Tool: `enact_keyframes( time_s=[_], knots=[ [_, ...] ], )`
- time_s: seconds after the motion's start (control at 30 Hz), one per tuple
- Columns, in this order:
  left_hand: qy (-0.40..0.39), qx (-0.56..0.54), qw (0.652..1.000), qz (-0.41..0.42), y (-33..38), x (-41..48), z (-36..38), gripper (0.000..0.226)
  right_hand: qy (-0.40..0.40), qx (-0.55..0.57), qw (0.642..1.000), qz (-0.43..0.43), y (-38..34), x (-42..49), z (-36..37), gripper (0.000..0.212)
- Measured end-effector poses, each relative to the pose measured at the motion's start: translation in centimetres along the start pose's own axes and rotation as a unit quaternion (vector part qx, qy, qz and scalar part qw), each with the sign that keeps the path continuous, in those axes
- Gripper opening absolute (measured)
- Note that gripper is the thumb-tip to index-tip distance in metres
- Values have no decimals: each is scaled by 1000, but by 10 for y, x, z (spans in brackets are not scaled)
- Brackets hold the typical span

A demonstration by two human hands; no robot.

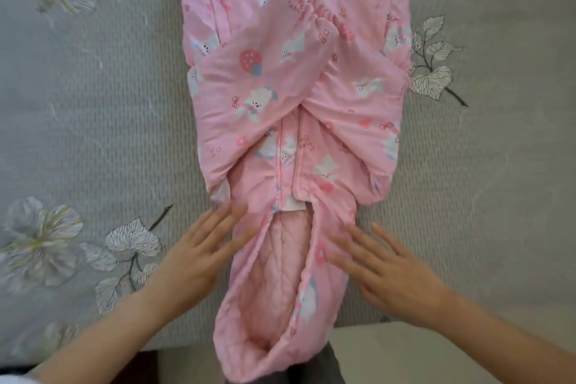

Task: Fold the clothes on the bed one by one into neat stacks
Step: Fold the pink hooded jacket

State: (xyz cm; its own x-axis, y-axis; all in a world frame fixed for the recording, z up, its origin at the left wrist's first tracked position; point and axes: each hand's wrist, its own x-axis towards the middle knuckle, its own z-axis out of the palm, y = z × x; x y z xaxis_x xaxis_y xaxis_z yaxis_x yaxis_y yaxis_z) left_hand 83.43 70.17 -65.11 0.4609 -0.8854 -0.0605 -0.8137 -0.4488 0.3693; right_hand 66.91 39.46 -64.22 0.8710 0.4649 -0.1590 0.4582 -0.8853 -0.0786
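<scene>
Pink quilted jacket lies front-up on the bed, sleeves crossed over its zip, hood trailing over the near edge. Your left hand and right hand, both flat and open, flank the hood. Smooth it inward evenly before folding the body.

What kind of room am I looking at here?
Likely a home bedroom: a pink quilted bunny-print jacket lies, sleeves crossed, on a grey bedspread embroidered with flowers and leaves.
</scene>
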Motion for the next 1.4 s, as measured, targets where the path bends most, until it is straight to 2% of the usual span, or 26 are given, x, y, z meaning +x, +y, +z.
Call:
enact_keyframes(
  time_s=[0.07,0.13,0.23,0.33,0.37,0.43,0.47,0.53,0.57,0.63,0.67,0.7,0.8,0.87,0.9,1.0,1.1,1.17,1.23,1.27,1.33,1.4],
  knots=[
    [-71,44,996,40,5,-23,4,87,-58,-6,997,-43,-14,-13,5,104],
    [-114,55,990,58,9,-27,9,84,-66,-12,996,-56,-23,-8,7,101],
    [-138,31,987,81,16,-4,12,76,-7,20,999,-29,-23,18,7,72],
    [-147,-23,986,76,18,11,13,61,39,191,979,65,-17,40,-10,43],
    [-134,-89,985,54,19,12,11,53,59,277,953,111,-14,43,-19,32],
    [-56,-259,963,-56,27,15,-4,21,72,435,867,232,-2,46,-37,19],
    [-7,-341,932,-124,29,21,-11,22,88,475,828,284,5,48,-43,23],
    [79,-461,858,-213,34,36,-26,45,147,517,774,336,18,58,-56,30],
    [114,-509,823,-227,36,46,-34,44,181,537,748,345,25,66,-62,31],
    [164,-551,782,-241,40,68,-46,48,235,550,717,357,38,86,-77,33],
    [188,-552,775,-242,39,80,-52,58,259,550,709,359,46,97,-82,30],
    [214,-524,785,-252,39,92,-58,70,281,544,705,359,53,107,-86,25],
    [287,-341,852,-275,28,128,-68,92,300,523,695,391,77,137,-91,21],
    [291,-145,917,-231,14,149,-69,86,281,492,699,436,89,151,-82,7],
    [268,-62,943,-186,8,158,-67,78,260,472,705,461,92,155,-77,8],
    [159,55,984,-52,-10,181,-58,66,229,423,740,470,89,158,-66,36],
    [61,67,996,-22,-34,203,-57,58,293,240,829,410,78,146,-65,46],
    [-4,61,997,-35,-51,214,-51,58,271,110,905,309,65,136,-64,52],
    [-32,52,998,-26,-62,219,-41,63,175,59,961,205,57,128,-55,58],
    [-35,48,998,-16,-66,218,-37,65,97,56,975,191,58,126,-50,64],
    [-44,60,997,8,-74,210,-31,63,-63,64,973,213,68,127,-42,79],
    [-47,78,996,11,-80,197,-27,54,-145,61,960,233,81,124,-33,84]
  ],
)
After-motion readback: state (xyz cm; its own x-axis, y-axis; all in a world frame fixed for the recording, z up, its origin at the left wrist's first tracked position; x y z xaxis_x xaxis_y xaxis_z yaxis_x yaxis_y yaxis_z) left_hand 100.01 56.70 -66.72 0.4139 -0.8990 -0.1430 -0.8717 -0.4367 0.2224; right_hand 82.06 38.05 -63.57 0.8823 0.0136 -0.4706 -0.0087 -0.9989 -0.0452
